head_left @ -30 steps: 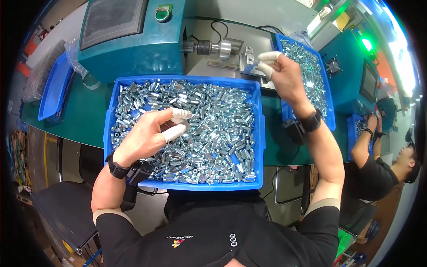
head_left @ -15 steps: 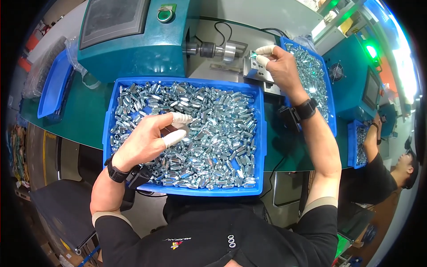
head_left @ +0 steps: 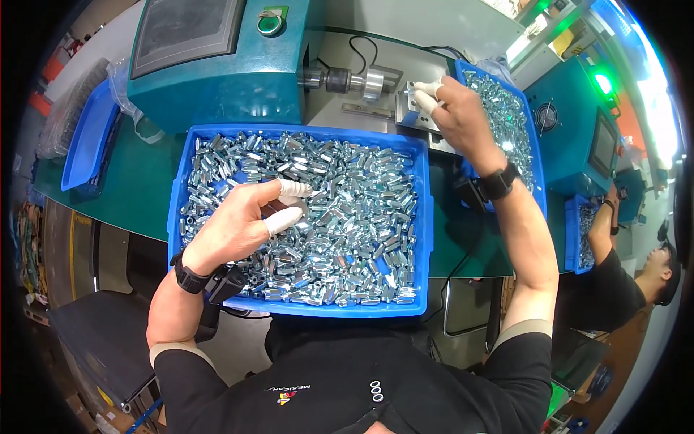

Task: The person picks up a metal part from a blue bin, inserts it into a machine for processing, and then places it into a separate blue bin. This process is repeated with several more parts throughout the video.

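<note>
My left hand [head_left: 238,220] hovers over a blue tray [head_left: 303,312] heaped with small, shiny hexagonal metal pieces [head_left: 347,217]. Its thumb and index finger, in white finger cots, are apart, and I make out nothing between them. My right hand [head_left: 460,112] reaches to a metal fixture block [head_left: 413,114] beyond the tray's far right corner. White cots cover its thumb and index finger too. Their tips are close together at the top of the block; whatever lies between them is too small to make out. Left of the block is a round metal spindle end [head_left: 372,85].
A green machine [head_left: 217,101] with a dark screen stands behind the tray. To the right is a second blue tray [head_left: 540,163] of metal pieces. A flat blue tray [head_left: 90,137] lies at the left. Another person [head_left: 614,275] works at the far right beside a similar machine.
My right hand has shifted slightly, and its fingers have turned at the fixture block. A greenish glint at its fingertips no longer shows. My left hand has hardly moved.
</note>
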A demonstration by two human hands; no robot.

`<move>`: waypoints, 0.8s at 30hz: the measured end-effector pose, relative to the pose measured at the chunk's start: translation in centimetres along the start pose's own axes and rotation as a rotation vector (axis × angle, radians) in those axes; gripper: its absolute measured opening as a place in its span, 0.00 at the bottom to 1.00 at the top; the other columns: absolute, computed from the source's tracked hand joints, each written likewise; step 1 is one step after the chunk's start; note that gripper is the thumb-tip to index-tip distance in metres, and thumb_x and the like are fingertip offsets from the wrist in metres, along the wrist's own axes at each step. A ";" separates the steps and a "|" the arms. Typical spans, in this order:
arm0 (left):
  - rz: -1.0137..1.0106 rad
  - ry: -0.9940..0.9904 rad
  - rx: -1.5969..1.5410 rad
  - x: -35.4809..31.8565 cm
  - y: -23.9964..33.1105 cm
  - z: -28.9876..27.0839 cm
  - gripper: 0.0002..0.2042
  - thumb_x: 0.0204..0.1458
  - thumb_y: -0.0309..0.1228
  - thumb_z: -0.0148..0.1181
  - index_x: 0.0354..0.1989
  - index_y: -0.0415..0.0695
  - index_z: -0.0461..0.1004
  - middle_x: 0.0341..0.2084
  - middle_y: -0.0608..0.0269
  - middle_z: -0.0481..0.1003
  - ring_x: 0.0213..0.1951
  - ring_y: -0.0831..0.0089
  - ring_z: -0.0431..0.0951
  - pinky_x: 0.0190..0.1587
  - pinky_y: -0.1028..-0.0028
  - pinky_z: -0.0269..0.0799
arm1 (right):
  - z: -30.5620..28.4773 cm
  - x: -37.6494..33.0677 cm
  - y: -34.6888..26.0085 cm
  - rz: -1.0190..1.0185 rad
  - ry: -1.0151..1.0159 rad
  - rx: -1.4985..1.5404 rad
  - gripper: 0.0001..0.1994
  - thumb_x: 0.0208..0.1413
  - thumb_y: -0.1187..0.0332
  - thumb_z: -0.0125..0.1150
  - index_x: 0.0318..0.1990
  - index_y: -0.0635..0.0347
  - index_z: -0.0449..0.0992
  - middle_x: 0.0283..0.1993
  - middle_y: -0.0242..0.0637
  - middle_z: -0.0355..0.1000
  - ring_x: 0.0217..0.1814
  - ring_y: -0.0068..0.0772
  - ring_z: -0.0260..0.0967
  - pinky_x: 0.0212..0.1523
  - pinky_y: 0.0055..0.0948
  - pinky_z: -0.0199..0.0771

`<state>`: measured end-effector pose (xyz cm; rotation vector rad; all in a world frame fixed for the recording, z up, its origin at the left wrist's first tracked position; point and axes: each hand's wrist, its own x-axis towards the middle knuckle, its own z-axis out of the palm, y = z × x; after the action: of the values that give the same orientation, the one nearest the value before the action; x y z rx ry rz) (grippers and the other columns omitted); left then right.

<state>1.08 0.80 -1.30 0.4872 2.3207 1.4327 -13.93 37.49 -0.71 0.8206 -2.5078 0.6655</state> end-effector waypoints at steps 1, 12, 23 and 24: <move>-0.001 0.002 0.000 -0.1 0.0 0.0 0.17 0.66 0.31 0.62 0.60 0.39 0.78 0.44 0.62 0.85 0.41 0.78 0.81 0.48 0.73 0.77 | 0.2 -0.5 -0.3 -0.002 0.000 0.001 0.11 0.62 0.67 0.67 0.49 0.62 0.86 0.35 0.42 0.76 0.32 0.39 0.74 0.35 0.34 0.72; -0.125 -0.039 -0.042 0.5 0.2 0.0 0.18 0.66 0.32 0.62 0.61 0.39 0.77 0.45 0.60 0.85 0.44 0.76 0.82 0.51 0.72 0.77 | 0.2 -0.1 -0.3 -0.190 -0.030 -0.178 0.13 0.61 0.70 0.66 0.51 0.60 0.83 0.32 0.46 0.70 0.33 0.53 0.71 0.36 0.46 0.73; -0.055 -0.024 -0.046 0.2 0.4 -0.2 0.17 0.66 0.31 0.62 0.60 0.38 0.77 0.45 0.58 0.85 0.45 0.73 0.83 0.52 0.70 0.78 | 0.9 -2.6 -1.9 0.465 -0.095 0.483 0.18 0.66 0.66 0.67 0.60 0.65 0.80 0.47 0.37 0.82 0.48 0.26 0.78 0.42 0.26 0.77; -0.041 -0.029 -0.046 0.3 0.5 -0.2 0.17 0.66 0.30 0.62 0.60 0.37 0.77 0.45 0.58 0.85 0.45 0.73 0.84 0.52 0.70 0.78 | 1.1 -2.9 -1.9 0.606 -0.105 0.676 0.20 0.66 0.66 0.67 0.61 0.66 0.79 0.49 0.34 0.82 0.49 0.22 0.77 0.43 0.24 0.77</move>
<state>0.78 1.00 -0.77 0.4416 2.2569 1.4469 -10.89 36.80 -2.51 0.2591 -2.6414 1.7716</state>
